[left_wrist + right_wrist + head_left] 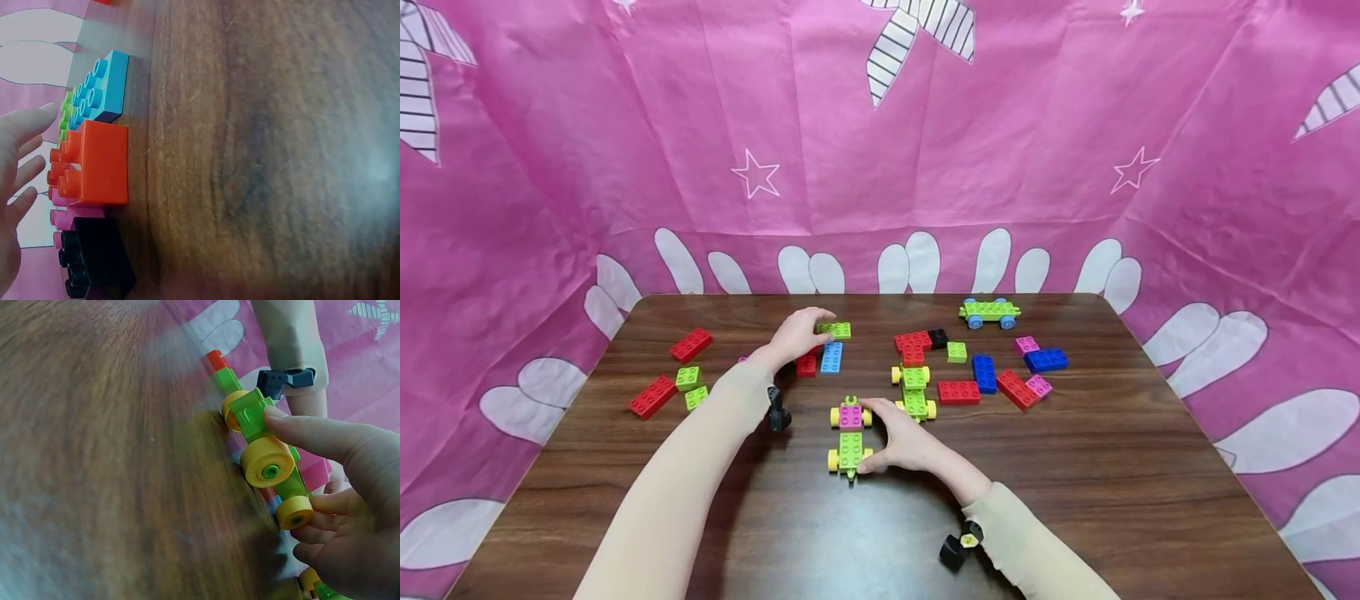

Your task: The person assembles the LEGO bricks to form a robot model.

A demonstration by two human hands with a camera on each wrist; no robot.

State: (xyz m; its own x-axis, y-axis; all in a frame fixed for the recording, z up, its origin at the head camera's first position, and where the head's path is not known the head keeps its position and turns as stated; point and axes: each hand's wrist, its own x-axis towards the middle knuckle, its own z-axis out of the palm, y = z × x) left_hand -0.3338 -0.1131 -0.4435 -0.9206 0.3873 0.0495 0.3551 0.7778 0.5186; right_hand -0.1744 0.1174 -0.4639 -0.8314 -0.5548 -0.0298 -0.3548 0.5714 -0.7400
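My right hand [910, 440] grips a green wheeled base [851, 450] with yellow wheels, thumb at its near end and fingers by the far wheel. A pink brick [851, 416] sits on the base's far part. Farther off on the left, my left hand [796, 337] reaches over a cluster of bricks, fingers spread and loosely bent. Its fingertips are right by a lime green brick [841, 330], partly hidden behind them. Close below it lie a light blue brick [831, 357] and a red brick [103, 164]. The left wrist view also shows a black brick [103, 256].
Another green base with yellow wheels [915, 404] stands right of my right hand. A blue-wheeled green base [990, 312] is at the back right. Red, blue, pink and green bricks lie around it, including a long red brick [958, 392]. More bricks lie left, among them a red one [652, 397].
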